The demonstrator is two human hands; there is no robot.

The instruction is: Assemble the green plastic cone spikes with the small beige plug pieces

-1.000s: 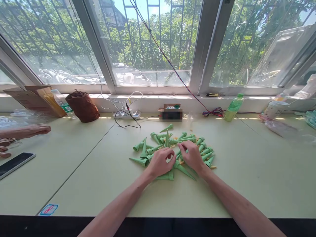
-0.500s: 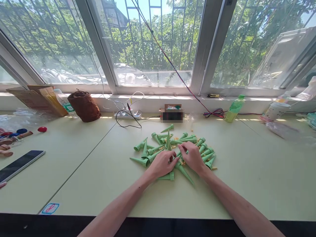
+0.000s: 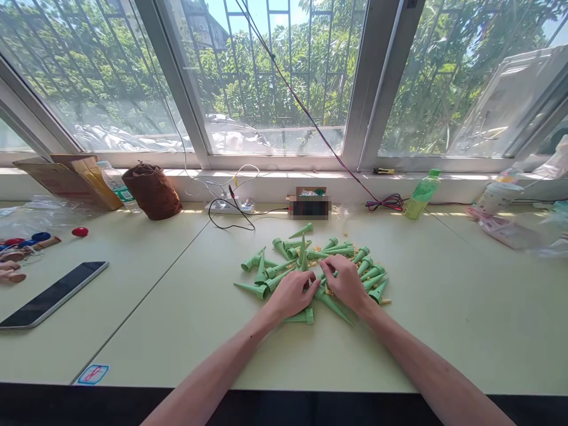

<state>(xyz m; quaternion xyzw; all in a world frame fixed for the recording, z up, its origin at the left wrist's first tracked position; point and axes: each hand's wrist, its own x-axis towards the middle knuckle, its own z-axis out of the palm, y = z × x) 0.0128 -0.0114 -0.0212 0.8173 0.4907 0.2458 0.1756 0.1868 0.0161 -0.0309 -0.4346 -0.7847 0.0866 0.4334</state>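
Note:
My left hand [image 3: 293, 291] is closed, its fingers and thumb at the wide capped end of a green plastic spike [image 3: 333, 307] whose tip points toward the front right. My right hand [image 3: 345, 279] is just to the right, thumb and fingers pinched together; anything between them is too small to make out. Around both hands lies a pile of similar hollow green spikes [image 3: 261, 269], mixed with small yellowish pieces [image 3: 385, 302]. Another spike [image 3: 303, 254] points upward just beyond my left hand. Under my left wrist a further spike [image 3: 304, 316] lies flat.
A dark-screened phone or tablet [image 3: 55, 294] rests at left, near red and blue balls [image 3: 41, 236]. Along the window sill stand a brown bag [image 3: 151, 190], a power strip [image 3: 231, 205], a small box with a blurred front [image 3: 309, 207], a green bottle [image 3: 421, 195] and a cup [image 3: 497, 198].
The spike at my left hand has swung slightly, its tip moving right and away from me. The dark-screened device slid rightward; a fingertip beside it has left view. My hands barely moved.

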